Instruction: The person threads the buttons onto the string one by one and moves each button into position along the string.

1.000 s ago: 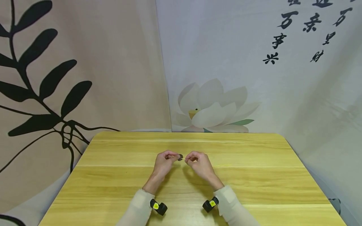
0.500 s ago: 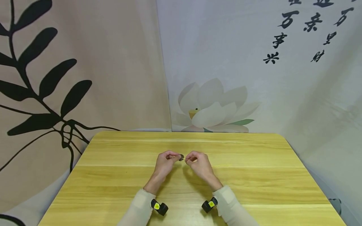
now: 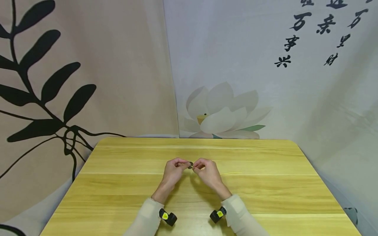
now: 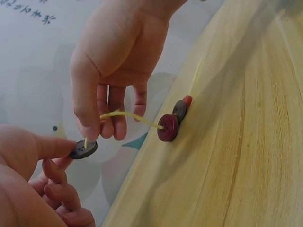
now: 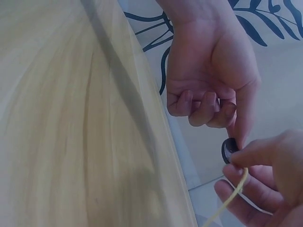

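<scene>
Between thumb and forefinger, my left hand (image 3: pixel 172 172) pinches a dark grey button (image 4: pixel 84 150) by its edge. Holes show on the button's face in the left wrist view. My right hand (image 3: pixel 209 173) pinches a yellow string (image 4: pixel 125 113) right at that button, and the string's end meets the holes; how far it passes through is hidden by the fingers. Further along the string are a maroon button (image 4: pixel 168 128), a second dark button (image 4: pixel 180 110) and a small red piece (image 4: pixel 188 100). Beyond them the string's tail lies on the table.
The wooden table (image 3: pixel 133 196) spreads around both hands, its far edge meeting a printed cloth backdrop (image 3: pixel 133 82). A small black camera (image 3: pixel 168 217) is strapped to each wrist.
My left hand has shifted slightly right with the grey button, so the gap between the button and my right fingertips has closed. The right hand has barely moved.
</scene>
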Action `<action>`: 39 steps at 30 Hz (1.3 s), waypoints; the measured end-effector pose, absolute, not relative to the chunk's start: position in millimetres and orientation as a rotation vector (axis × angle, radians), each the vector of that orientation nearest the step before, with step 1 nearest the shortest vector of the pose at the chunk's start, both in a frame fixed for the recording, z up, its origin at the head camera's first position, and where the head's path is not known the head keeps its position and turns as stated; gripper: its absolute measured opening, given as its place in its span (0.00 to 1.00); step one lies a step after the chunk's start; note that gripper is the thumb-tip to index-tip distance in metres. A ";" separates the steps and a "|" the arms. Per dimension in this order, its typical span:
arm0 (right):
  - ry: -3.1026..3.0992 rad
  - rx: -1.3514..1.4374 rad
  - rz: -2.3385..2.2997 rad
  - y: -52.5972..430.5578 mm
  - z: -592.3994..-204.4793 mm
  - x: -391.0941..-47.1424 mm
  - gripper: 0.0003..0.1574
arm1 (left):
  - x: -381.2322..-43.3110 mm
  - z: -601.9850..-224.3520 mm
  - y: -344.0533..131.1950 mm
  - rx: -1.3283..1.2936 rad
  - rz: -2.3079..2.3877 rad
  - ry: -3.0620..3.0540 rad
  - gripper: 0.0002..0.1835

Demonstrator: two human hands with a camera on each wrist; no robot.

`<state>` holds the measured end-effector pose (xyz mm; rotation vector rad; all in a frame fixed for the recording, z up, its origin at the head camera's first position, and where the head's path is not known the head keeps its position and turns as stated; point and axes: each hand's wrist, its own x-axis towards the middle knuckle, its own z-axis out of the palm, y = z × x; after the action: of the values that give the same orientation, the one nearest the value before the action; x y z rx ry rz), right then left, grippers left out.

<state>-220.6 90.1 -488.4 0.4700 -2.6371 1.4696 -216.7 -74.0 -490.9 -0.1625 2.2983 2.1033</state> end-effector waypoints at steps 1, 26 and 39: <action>-2.636 0.471 1.470 90.2 -488.1 -220.5 0.02 | -216.6 -490.2 -73.6 -0.163 2.104 2.296 0.06; -2.654 0.506 1.467 92.6 -490.4 -221.1 0.02 | -215.3 -494.6 -68.4 -0.162 2.084 2.281 0.07; -2.664 0.489 1.477 90.8 -488.9 -218.7 0.19 | -215.5 -495.2 -69.1 -0.170 2.126 2.245 0.06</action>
<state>-218.7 90.8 -488.9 0.4892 -2.6635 1.4772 -215.5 -69.1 -495.2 -0.1701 2.2450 2.1265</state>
